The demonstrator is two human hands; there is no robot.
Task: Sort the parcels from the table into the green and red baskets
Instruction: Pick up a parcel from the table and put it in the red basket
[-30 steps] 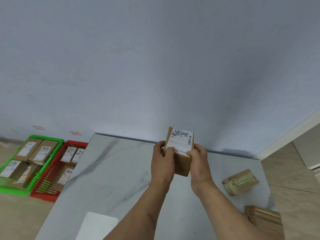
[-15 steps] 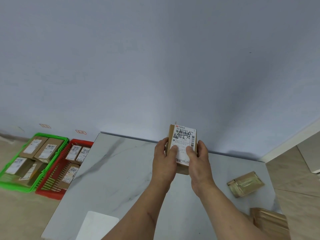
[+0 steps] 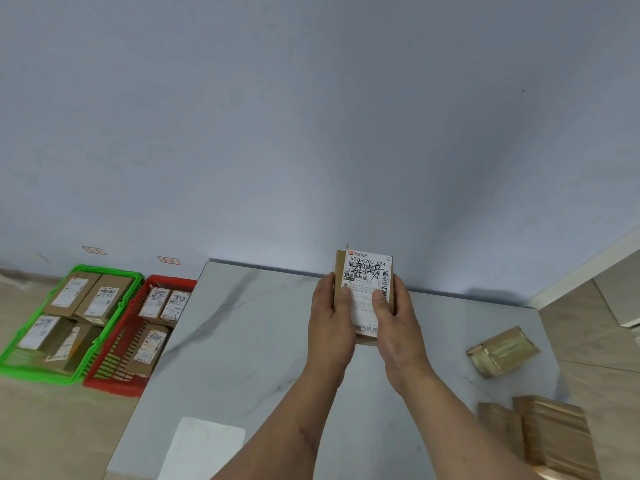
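Both hands hold the parcel upright (label facing the camera).

The marble table lies bare across its left and middle stretch, open toward the red basket and green basket on the floor beside its left edge. Both baskets hold boxes. Three parcels crowd the table's right side. A wall backs the table.
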